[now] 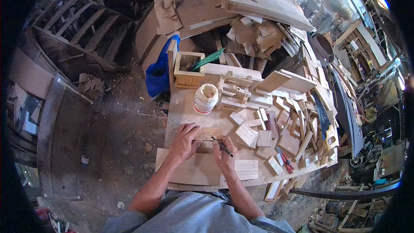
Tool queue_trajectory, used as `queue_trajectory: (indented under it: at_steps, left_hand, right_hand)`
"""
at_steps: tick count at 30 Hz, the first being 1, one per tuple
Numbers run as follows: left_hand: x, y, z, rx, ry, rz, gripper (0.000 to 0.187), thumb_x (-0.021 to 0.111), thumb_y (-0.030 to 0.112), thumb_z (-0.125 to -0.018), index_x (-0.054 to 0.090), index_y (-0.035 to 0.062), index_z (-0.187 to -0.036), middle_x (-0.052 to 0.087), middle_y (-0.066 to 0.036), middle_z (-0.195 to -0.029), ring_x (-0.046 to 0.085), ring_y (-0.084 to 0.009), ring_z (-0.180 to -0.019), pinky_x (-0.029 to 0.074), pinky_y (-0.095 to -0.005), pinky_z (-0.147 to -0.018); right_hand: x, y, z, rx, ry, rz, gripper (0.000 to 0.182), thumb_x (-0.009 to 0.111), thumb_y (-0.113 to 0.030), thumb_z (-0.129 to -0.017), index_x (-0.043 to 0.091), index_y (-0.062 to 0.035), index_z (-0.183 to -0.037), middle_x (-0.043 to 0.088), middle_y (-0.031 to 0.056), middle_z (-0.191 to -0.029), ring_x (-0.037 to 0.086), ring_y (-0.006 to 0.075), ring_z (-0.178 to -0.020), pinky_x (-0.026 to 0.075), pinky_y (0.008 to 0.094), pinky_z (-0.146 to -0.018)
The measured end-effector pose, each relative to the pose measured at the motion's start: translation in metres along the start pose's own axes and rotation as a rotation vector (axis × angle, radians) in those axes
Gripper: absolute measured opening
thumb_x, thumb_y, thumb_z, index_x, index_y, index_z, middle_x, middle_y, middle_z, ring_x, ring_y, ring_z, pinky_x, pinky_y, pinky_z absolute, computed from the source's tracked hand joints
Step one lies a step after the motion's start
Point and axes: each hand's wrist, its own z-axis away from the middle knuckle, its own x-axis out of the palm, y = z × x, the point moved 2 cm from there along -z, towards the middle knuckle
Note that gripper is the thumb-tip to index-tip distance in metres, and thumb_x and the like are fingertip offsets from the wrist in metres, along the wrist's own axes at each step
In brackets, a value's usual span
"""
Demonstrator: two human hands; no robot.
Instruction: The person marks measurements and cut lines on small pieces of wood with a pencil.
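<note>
Black pen [226, 149] gripped by right hand [224, 157], tip at curved outline on small wooden board [212, 130], centre of frame. Left hand [183, 141] at board's left end; pinched or merely pressed, cannot be told. For clean line: board best braced firmly, pen drawn lightly, fingers placed clear.

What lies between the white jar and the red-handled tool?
In the head view, loose wooden blocks lie between the jar and the tool.
</note>
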Motion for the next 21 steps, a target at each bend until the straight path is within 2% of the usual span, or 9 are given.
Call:
queue_trajectory:
  at_steps: [6, 9, 12, 15, 21]
  left_hand:
    - [-0.004, 0.005, 0.001, -0.009, 0.0, 0.006, 0.058, 0.08, 0.017, -0.084, 0.063, -0.0005, -0.137, 0.06, -0.019, -0.138, 0.052, -0.0402, -0.13, 0.043, -0.0487, -0.114]
    - [-0.004, 0.005, 0.001, 0.004, 0.007, -0.025, 0.056, 0.078, 0.01, -0.085, 0.062, -0.0009, -0.138, 0.06, -0.017, -0.138, 0.053, -0.0382, -0.129, 0.047, -0.0456, -0.112]
    - [-0.002, 0.003, 0.0, 0.02, 0.01, -0.036, 0.057, 0.078, 0.009, -0.084, 0.062, -0.0005, -0.138, 0.06, -0.017, -0.139, 0.053, -0.0379, -0.129, 0.046, -0.0452, -0.112]
    - [-0.005, 0.005, -0.001, 0.013, -0.003, -0.053, 0.058, 0.079, 0.009, -0.082, 0.062, -0.0005, -0.137, 0.06, -0.017, -0.139, 0.053, -0.0381, -0.129, 0.046, -0.0455, -0.112]
    - [-0.002, 0.003, 0.001, 0.018, 0.017, -0.034, 0.058, 0.08, 0.009, -0.081, 0.063, -0.0005, -0.136, 0.06, -0.017, -0.138, 0.053, -0.0376, -0.128, 0.046, -0.0455, -0.113]
  right_hand:
    - [0.003, 0.002, 0.0, -0.095, -0.03, 0.142, 0.011, 0.074, -0.011, -0.093, 0.07, -0.002, -0.098, 0.068, 0.0113, -0.071, 0.063, 0.0144, -0.061, 0.051, 0.0319, -0.06]
    - [0.003, 0.002, -0.001, -0.13, -0.025, 0.158, 0.011, 0.075, -0.012, -0.094, 0.07, -0.0023, -0.097, 0.069, 0.0126, -0.071, 0.064, 0.0159, -0.061, 0.052, 0.0328, -0.059]
    - [0.002, -0.001, 0.0, -0.098, -0.035, 0.162, 0.011, 0.075, -0.011, -0.094, 0.07, -0.0021, -0.097, 0.07, 0.0125, -0.072, 0.065, 0.0162, -0.061, 0.051, 0.0328, -0.059]
    - [0.004, 0.001, 0.0, -0.152, -0.004, 0.145, 0.011, 0.075, -0.012, -0.094, 0.07, -0.002, -0.097, 0.07, 0.0124, -0.073, 0.065, 0.0164, -0.061, 0.051, 0.0329, -0.059]
    - [0.004, -0.001, -0.001, -0.095, -0.014, 0.157, 0.012, 0.076, -0.013, -0.094, 0.071, -0.0027, -0.097, 0.072, 0.0137, -0.074, 0.068, 0.0213, -0.062, 0.053, 0.0353, -0.061]
